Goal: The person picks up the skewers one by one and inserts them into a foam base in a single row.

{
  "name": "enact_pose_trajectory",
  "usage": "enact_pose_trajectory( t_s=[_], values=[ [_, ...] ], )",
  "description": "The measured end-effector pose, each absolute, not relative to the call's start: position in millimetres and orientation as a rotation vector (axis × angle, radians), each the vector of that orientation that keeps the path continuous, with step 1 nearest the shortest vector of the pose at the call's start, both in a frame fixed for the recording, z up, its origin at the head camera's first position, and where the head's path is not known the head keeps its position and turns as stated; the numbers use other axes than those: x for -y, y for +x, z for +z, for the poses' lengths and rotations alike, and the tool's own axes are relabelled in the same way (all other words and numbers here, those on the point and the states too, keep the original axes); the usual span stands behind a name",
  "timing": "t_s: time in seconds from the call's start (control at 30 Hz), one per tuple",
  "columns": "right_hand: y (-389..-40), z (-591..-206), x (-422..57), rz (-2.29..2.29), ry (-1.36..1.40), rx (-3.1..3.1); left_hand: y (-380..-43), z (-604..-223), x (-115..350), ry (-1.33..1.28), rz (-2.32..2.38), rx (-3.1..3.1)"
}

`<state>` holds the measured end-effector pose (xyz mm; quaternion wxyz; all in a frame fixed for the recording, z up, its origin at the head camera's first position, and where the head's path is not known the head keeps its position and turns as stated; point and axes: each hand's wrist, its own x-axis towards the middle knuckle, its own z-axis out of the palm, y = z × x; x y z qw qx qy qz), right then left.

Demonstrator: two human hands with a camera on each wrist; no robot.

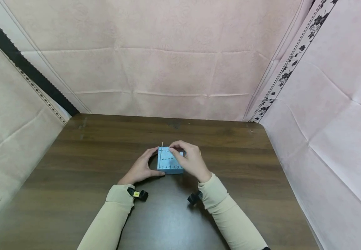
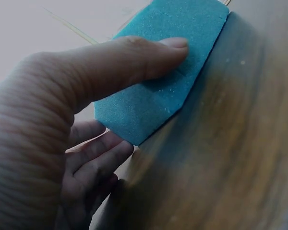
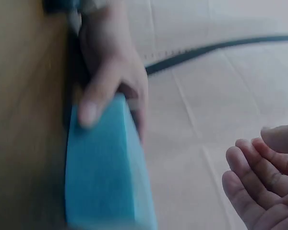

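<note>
A light blue foam-like block (image 1: 170,163) lies on the table, its top marked with rows of small dark slots. One thin pale stick (image 1: 162,144) stands up at its far left corner; the left wrist view also catches a thin stick (image 2: 72,28) beyond the block. My left hand (image 1: 143,167) grips the block from the left, thumb flat on the near side and fingers behind. Over the block's right part hovers my right hand (image 1: 190,160). In the right wrist view its fingers (image 3: 242,187) are loosely bent, apart from the block, with nothing visible between them.
The brown wooden table (image 1: 105,139) spreads around both hands. Pale cloth hangings (image 1: 167,69) enclose its back and sides. A black wrist camera (image 1: 142,195) is strapped to the left wrist and another (image 1: 194,198) to the right one.
</note>
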<state>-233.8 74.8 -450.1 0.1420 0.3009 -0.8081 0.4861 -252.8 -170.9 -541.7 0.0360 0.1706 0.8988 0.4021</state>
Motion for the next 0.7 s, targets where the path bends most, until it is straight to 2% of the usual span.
enact_pose_trajectory(
  t_s=[0.37, 0.7],
  values=[
    [-259, -512, -170, 1.447, 0.43, 2.493, -255, -542, 169, 0.507, 1.199, -2.77],
    [-241, -544, -188, 1.294, 0.34, 2.576, -253, -542, 170, 0.486, 1.197, -2.76]
  ],
)
